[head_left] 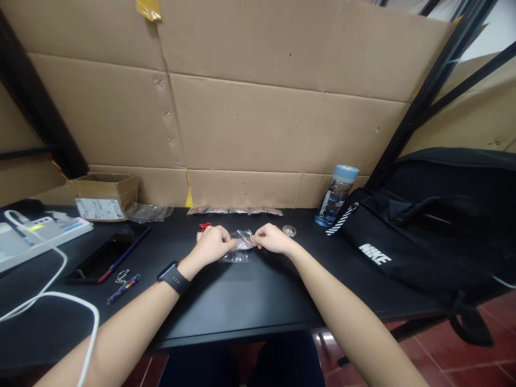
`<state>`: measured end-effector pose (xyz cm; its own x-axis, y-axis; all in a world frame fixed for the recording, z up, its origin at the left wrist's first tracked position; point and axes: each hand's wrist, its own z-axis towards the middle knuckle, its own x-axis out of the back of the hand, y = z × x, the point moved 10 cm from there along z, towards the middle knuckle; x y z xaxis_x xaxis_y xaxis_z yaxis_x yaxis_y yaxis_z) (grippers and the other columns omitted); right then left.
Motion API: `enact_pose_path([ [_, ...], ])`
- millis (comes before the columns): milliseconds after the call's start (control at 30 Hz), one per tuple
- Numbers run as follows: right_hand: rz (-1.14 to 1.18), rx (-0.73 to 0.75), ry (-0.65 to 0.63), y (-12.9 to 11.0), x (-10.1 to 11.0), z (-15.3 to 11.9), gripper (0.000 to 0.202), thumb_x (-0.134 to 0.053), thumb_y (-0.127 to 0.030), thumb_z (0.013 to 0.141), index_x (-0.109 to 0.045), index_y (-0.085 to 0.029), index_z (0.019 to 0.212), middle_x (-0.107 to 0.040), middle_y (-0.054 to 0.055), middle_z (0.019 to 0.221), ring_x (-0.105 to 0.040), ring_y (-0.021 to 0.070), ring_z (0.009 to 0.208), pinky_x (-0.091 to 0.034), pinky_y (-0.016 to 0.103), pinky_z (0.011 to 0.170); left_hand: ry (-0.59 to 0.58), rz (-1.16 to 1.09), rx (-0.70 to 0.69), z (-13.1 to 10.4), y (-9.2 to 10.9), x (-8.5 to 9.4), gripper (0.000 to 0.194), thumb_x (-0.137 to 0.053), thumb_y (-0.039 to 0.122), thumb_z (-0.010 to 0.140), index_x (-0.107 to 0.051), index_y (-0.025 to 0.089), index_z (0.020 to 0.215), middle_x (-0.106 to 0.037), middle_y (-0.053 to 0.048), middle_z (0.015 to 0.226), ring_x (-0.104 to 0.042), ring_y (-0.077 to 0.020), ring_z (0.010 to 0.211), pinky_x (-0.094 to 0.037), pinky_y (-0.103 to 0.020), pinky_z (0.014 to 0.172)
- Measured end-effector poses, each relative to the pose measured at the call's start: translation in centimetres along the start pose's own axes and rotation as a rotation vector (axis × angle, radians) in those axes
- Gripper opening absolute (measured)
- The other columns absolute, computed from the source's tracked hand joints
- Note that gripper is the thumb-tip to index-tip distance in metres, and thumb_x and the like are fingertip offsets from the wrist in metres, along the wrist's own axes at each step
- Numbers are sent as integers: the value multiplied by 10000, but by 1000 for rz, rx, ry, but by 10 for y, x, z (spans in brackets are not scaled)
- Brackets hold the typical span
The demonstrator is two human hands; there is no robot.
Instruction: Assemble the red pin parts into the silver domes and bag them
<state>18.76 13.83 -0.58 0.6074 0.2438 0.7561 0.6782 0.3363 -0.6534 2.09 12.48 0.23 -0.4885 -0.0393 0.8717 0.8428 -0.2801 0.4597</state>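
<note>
A: Start from the black desk (242, 295). What sits around the hands?

B: Biggest first: a black Nike bag (423, 236) at the desk's right end, a cardboard box (105, 194) at its back left, a water bottle (336, 194) just left of the bag, a dark phone (102, 258) with a pen on the left, then a row of small packets (236, 210) along the desk's back edge.

A: And the hands?

B: Both pinch one small clear plastic bag (243, 240) near the desk's middle, toward the back. The left hand (213, 244) clamps its left end, the right hand (272, 239) its right end; they are close together, the bag between them. Something reddish shows inside; I can't tell what.

A: How to handle it well?

B: I'd judge: grip the film only with the fingertips, keep it low over the desk, and pull evenly so the contents don't spill. Another clear bag (235, 258) lies just under it.
</note>
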Motion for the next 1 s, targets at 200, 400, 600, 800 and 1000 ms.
enact_pose_path([
  [200, -314, 256, 232, -39, 18, -14, 344, -711, -215, 804, -710, -228, 1148, -725, 61, 1086, -646, 205, 973, -469, 289, 825, 58, 103, -59, -5, 9, 0, 247, -740, 435, 753, -710, 285, 947, -667, -50, 1109, -531, -320, 1082, -402, -466, 889],
  [400, -395, 458, 25, -58, -3, -22, 334, -594, -136, 856, -749, -266, 1121, -745, 31, 1164, -660, 210, 1066, -450, 310, 927, 30, 128, -158, -8, 15, -2, 210, -615, 417, 890, -756, 424, 1047, -640, -30, 1233, -477, -341, 1166, -374, -525, 934],
  [600, -549, 295, 43, -49, -3, -18, 308, -654, -283, 864, -733, -291, 1162, -778, 35, 1035, -675, 233, 1008, -414, 314, 873, 2, 174, -319, -13, 27, 0, 286, -586, 374, 921, -698, 349, 1183, -666, -45, 1203, -566, -301, 1092, -419, -467, 927],
  [800, -672, 155, 178, -36, 10, -9, 253, -546, -231, 936, -719, -227, 1121, -766, 89, 1021, -664, 248, 1010, -398, 341, 908, -41, 32, -461, -23, 46, 16, 294, -432, 374, 1020, -695, 270, 1100, -733, -31, 1060, -664, -213, 962, -459, -313, 872],
  [1000, -573, 126, 230, -13, 30, -4, 258, -533, -297, 983, -693, -264, 1184, -768, 56, 1057, -692, 228, 986, -434, 306, 866, -240, 2, -541, -33, 47, 2, 291, -481, 377, 1006, -736, 334, 1140, -732, -16, 1190, -635, -227, 1129, -411, -328, 1004],
])
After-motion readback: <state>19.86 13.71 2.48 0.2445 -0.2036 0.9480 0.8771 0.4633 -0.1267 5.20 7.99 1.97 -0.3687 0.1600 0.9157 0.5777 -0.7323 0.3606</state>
